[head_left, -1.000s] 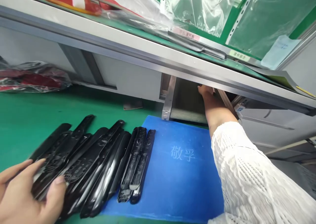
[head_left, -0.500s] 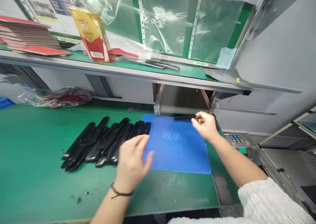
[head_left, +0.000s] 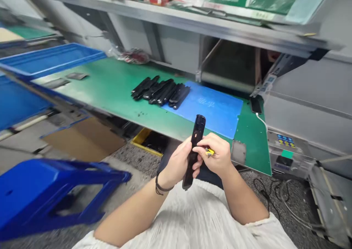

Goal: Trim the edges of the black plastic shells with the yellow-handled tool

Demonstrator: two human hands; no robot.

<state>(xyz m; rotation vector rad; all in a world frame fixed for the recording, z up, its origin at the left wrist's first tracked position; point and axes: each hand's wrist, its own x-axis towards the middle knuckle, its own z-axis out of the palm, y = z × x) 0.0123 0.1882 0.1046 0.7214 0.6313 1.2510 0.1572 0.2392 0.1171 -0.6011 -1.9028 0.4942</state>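
My left hand (head_left: 178, 161) is wrapped round a long, narrow black plastic part (head_left: 198, 128), held upright at a slant in front of my body. A small light spot shows on its face. My right hand (head_left: 218, 153) is closed on a small yellow tool (head_left: 210, 152), with its fingertips against the side of the black part. Most of the tool is hidden in the fingers, so its kind cannot be told. Beyond my hands, a row of similar black plastic parts (head_left: 162, 91) lies on the bench, reaching onto the blue mat (head_left: 217, 111).
The green bench (head_left: 110, 88) runs under a metal shelf (head_left: 176, 20). A phone (head_left: 255, 104) with a white cable lies at its right end. Blue crates (head_left: 55, 60) and a blue stool (head_left: 30, 194) are on the left; a yellow bin (head_left: 139, 141) sits below the bench.
The view has tilted down and drawn back. My right hand has come from the mat's far edge to my body, and my left hand, formerly empty, now grips a black part.
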